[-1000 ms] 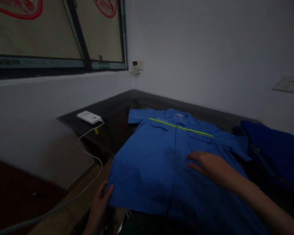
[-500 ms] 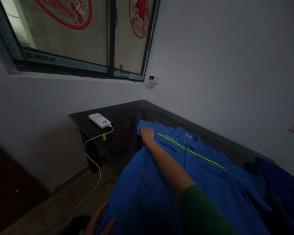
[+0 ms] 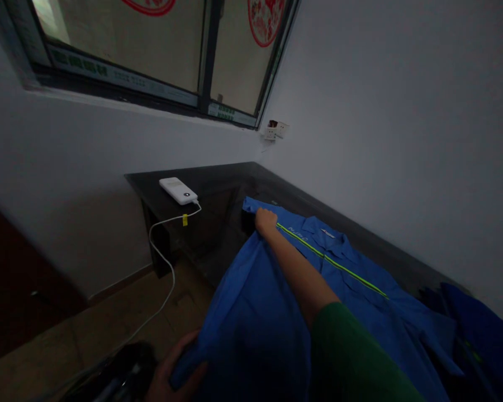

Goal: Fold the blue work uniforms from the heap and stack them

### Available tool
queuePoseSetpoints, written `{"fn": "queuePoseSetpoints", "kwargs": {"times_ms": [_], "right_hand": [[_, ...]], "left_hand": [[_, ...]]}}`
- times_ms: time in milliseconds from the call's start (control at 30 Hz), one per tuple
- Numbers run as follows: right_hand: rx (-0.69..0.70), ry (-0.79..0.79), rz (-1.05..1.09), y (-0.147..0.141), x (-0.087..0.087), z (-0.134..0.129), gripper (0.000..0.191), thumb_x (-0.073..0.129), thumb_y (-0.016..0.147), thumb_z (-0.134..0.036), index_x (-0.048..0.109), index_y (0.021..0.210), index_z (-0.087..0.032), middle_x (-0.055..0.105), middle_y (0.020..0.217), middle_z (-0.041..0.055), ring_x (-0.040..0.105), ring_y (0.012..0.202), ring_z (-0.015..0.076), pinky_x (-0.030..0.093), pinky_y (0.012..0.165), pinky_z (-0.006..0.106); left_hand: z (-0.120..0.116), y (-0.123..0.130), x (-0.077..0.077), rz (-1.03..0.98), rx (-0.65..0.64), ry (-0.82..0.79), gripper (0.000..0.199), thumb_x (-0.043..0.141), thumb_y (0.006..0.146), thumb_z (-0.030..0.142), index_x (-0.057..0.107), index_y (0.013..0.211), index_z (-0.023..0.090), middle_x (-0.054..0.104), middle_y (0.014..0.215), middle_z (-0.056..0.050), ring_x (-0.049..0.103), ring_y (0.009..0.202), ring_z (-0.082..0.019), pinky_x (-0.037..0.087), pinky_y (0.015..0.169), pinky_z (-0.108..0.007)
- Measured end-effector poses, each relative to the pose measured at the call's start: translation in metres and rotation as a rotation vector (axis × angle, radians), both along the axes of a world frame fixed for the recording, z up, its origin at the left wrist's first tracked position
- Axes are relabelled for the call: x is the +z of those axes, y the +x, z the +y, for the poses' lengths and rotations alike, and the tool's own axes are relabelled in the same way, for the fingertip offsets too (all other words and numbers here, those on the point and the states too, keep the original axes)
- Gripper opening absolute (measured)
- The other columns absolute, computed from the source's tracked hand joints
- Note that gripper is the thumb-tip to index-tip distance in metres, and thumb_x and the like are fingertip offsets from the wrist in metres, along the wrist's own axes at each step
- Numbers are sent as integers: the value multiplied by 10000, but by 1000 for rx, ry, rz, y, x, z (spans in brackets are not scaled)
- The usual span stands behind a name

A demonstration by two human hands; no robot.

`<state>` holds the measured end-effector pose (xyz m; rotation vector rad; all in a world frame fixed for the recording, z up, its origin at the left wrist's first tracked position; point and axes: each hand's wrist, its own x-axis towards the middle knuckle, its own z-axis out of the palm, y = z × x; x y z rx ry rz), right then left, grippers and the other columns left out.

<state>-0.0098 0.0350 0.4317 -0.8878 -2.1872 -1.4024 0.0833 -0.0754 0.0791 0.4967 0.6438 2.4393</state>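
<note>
A blue short-sleeved work shirt point(image 3: 360, 301) with a collar and a yellow-green stripe across the chest lies face up on the dark table. My right hand point(image 3: 266, 220) reaches across it, fingers curled around the fabric by the sleeve at the far left. Low in the view, my left hand point(image 3: 178, 368) pinches the shirt's lower edge, with fingers on one side and thumb on the other. Between both hands the side of the shirt is drawn up and hangs over the table's front edge.
On the table point(image 3: 218, 192) a white power bank point(image 3: 178, 191) sits left of the shirt. Its white cable point(image 3: 174, 279) drops toward the floor. Dark blue folded clothes point(image 3: 482, 312) lie at the right. A shiny black item point(image 3: 121, 368) is at the bottom left. Walls border the table.
My right hand has closed from lying flat on the sleeve area to gripping the fabric, bunching it. My left hand has shifted slightly right with the shirt's edge. The view has tilted down.
</note>
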Motion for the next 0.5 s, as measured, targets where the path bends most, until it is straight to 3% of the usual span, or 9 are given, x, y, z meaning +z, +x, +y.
{"fn": "queuePoseSetpoints", "kwargs": {"times_ms": [133,233,333,500], "right_hand": [[22,-40,12,-1,-9,1,365,306,954,-93,591,1174,-32,635,1156,249,612,1091,271,458,879,364],[52,-89,57,-1,-1,-1,367,309,954,-88,625,1131,-26,634,1166,249,599,1118,270,449,907,361],[79,-148,177,1,26,-4,370,319,958,-101,612,1160,2,620,1185,268,601,1121,272,457,904,344],[119,-246,404,22,87,2,391,343,971,-159,575,1197,61,622,1149,306,616,1095,294,482,849,312]], "left_hand": [[10,-5,-6,-90,-30,28,659,856,365,567,711,910,225,733,1028,-75,639,1052,-338,540,882,-349],[22,-7,-13,-184,-105,34,686,845,373,594,697,920,208,735,1010,-85,656,1014,-334,559,828,-352],[27,-9,-18,-262,-158,27,700,826,401,627,676,934,200,740,941,-77,685,903,-320,578,724,-349],[15,-11,-15,-276,-75,7,658,836,394,609,639,870,200,719,811,-30,682,753,-267,559,594,-293]]}}
